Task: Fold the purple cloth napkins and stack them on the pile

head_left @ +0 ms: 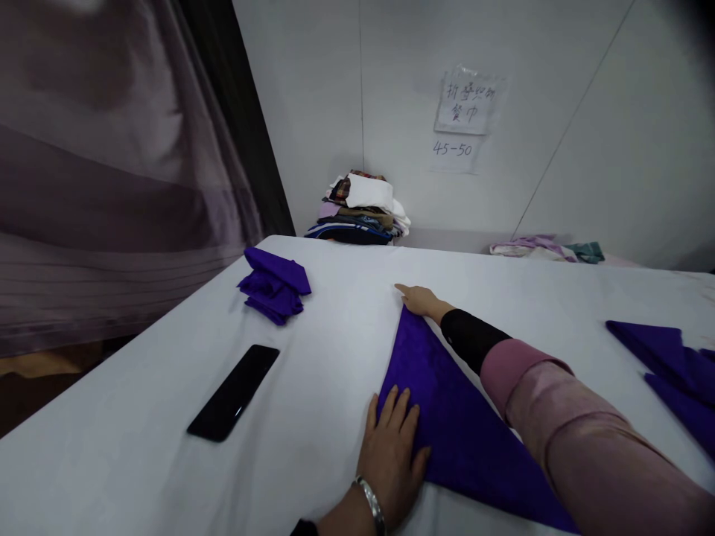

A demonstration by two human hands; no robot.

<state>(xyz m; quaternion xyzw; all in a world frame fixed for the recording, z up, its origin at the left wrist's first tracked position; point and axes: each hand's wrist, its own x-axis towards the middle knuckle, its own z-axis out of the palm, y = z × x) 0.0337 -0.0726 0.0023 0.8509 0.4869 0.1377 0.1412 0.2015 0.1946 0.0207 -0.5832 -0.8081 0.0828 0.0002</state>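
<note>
A purple cloth napkin, folded into a triangle, lies on the white-covered table. My left hand rests flat on its left edge with the fingers spread, a silver bangle round the wrist. At the far tip of the napkin is my right hand, its index finger stretched out past the corner. The other fingers of that hand are partly hidden, and I see no clear grip on the cloth. My right forearm passes over the napkin's right side and hides part of that edge.
A crumpled purple cloth and a black phone lie to the left. More purple cloth is at the right. Beyond the table are stacked clothes and a wall with handwritten signs. A curtain hangs at the left.
</note>
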